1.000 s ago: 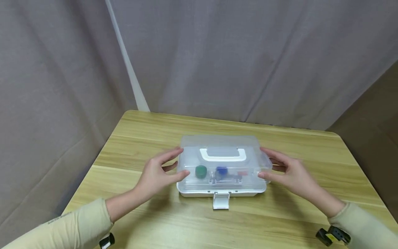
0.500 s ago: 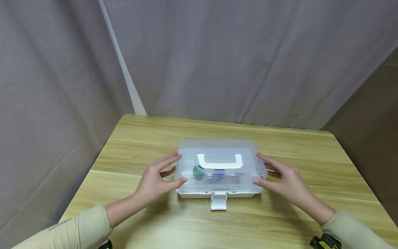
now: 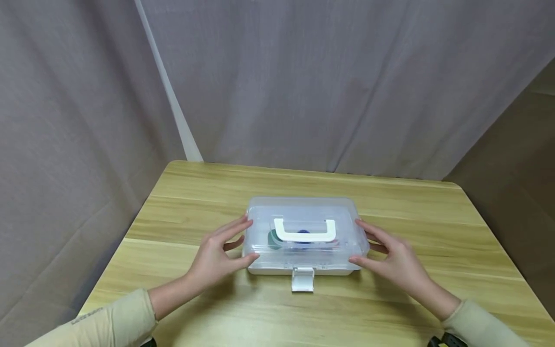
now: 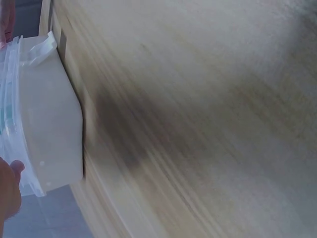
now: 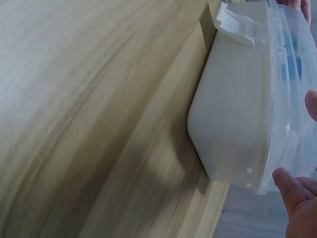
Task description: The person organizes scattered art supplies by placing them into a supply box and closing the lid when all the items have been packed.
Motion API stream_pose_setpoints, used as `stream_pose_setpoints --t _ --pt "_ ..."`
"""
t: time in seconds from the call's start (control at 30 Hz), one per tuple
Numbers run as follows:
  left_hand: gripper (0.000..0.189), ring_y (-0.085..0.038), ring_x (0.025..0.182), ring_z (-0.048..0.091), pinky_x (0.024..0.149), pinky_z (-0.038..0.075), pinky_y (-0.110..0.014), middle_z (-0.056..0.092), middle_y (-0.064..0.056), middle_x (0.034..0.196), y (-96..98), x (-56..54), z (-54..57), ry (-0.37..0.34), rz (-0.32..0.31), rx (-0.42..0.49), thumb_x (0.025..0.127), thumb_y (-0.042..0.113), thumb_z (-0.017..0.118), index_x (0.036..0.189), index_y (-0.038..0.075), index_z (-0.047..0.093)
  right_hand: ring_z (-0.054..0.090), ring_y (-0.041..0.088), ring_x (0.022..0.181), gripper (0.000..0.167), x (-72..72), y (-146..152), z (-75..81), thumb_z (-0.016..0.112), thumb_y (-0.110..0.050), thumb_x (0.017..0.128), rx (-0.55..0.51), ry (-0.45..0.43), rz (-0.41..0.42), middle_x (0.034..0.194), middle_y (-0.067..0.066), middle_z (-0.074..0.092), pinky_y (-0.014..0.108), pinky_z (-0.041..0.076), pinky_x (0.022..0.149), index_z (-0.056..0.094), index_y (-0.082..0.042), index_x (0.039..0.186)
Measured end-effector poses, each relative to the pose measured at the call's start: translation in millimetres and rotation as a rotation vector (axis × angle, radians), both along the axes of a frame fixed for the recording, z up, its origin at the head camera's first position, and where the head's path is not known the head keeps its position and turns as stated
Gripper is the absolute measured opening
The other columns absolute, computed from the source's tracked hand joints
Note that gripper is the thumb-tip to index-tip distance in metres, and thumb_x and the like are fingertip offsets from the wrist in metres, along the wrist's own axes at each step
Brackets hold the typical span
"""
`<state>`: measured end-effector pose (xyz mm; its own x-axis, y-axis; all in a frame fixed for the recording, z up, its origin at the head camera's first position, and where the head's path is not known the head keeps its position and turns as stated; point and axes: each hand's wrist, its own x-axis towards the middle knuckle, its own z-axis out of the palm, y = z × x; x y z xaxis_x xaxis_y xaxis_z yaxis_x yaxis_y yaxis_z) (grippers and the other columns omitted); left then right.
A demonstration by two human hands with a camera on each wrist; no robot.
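Observation:
A storage box with a clear lid and white base stands on the wooden table. The lid lies down over the base, its white handle on top. At the front, the white latch hangs unfastened. My left hand holds the lid's left side, thumb at the front corner and fingers farther back. On the right side, my right hand holds the lid in the same way. Through the plastic show a green round thing and a blue one, both blurred.
The wooden table extends around the box on all sides. Grey curtains hang behind and at the left, with a brown panel at the right. Dark wrist devices sit at the sleeves.
The lid has come down from slightly raised to lying flat on the base, both hands lowering with it. The camera view has shifted a little. The latch still hangs loose.

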<state>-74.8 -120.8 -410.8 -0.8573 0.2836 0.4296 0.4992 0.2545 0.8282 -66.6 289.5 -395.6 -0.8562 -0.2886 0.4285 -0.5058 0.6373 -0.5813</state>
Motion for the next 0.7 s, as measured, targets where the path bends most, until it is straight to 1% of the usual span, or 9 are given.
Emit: stream_pose_setpoints --t 0.17,0.47,0.6,0.7 --pt "0.069 -0.044 0.136 0.059 0.095 0.061 -0.029 0.054 -0.024 0.156 -0.1 1.0 -3.8 0.022 -0.002 -0.013 0.076 -0.004 0.094 0.139 -0.004 0.067 0.074 0.019 0.105 0.089 3.0 -2.2 -2.5 0.101 -0.004 0.067 0.017 0.026 -0.014 0.131 0.027 0.071 0.016 0.061 0.085 0.063 -0.004 0.148" --pt "0.070 -0.044 0.135 0.060 0.094 0.062 -0.028 0.053 -0.024 0.155 -0.7 2.3 -7.6 0.065 0.008 -0.048 0.077 -0.003 0.095 0.141 -0.002 0.066 0.071 0.018 0.112 0.093 4.9 -1.9 -6.9 0.101 0.001 0.064 0.023 0.081 -0.011 0.136 0.024 0.069 0.017 0.061 0.087 0.062 -0.004 0.148" --pt "0.071 -0.045 0.134 0.061 0.093 0.062 -0.029 0.054 -0.024 0.155 -1.5 0.8 -10.0 0.086 0.004 -0.061 0.076 -0.003 0.095 0.141 -0.002 0.066 0.073 0.026 0.110 0.094 4.6 -1.0 -7.4 0.100 0.002 0.063 0.044 0.097 -0.006 0.139 0.023 0.068 0.018 0.061 0.087 0.061 -0.002 0.148" --pt "0.071 -0.044 0.134 0.061 0.093 0.063 -0.030 0.053 -0.025 0.155 -2.1 -1.1 -10.4 0.105 -0.003 -0.078 0.077 -0.002 0.095 0.141 -0.002 0.066 0.074 0.034 0.107 0.095 4.6 -0.3 -7.9 0.100 0.001 0.064 0.062 0.096 -0.003 0.142 0.024 0.066 0.017 0.061 0.086 0.060 -0.002 0.150"
